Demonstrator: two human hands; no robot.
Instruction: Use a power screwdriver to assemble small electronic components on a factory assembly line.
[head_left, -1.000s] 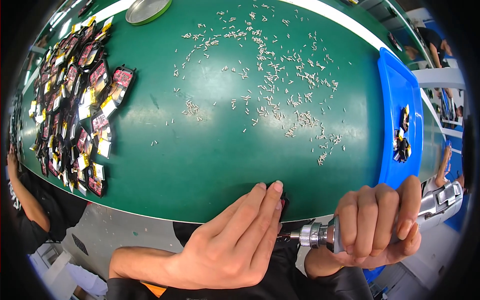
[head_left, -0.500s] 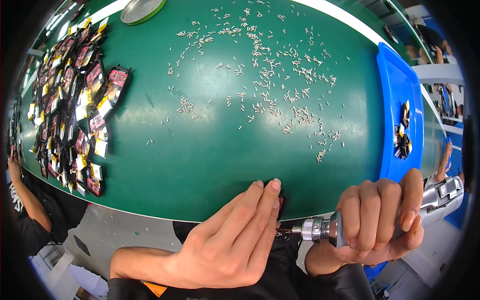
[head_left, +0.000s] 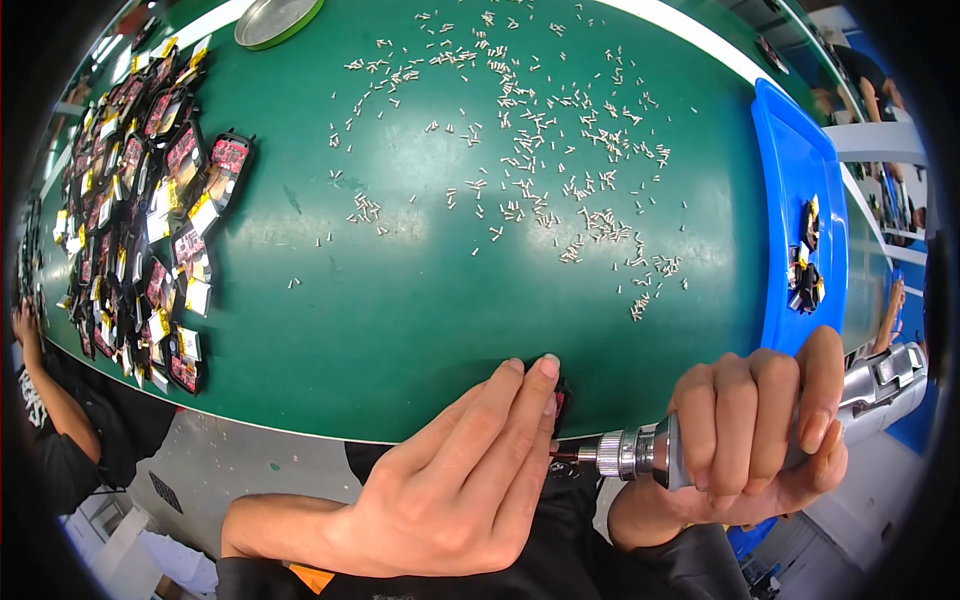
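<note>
My right hand (head_left: 750, 430) is wrapped round a silver-grey powered screwdriver (head_left: 625, 455), held nearly level with its bit pointing left. The tip reaches the side of a small black-and-red electronic unit (head_left: 562, 402) at the table's near edge. Over that unit lies my left hand (head_left: 450, 475), fingers pressed together and gripping it; most of the unit is hidden beneath them. Where exactly the bit meets it, I cannot see. Many small silver screws (head_left: 525, 150) are scattered across the green table (head_left: 400, 320) beyond my hands.
Similar units with red boards and white-and-yellow parts (head_left: 185, 255) are heaped at the left. A blue tray (head_left: 775, 200) at the right holds a few dark parts (head_left: 805, 285). A round, green-rimmed metal dish (head_left: 275, 20) stands far left. Another person's arm (head_left: 60, 400) shows at lower left.
The screwdriver and my right hand have shifted very slightly up and left. My left hand stays over the unit, almost unmoved.
</note>
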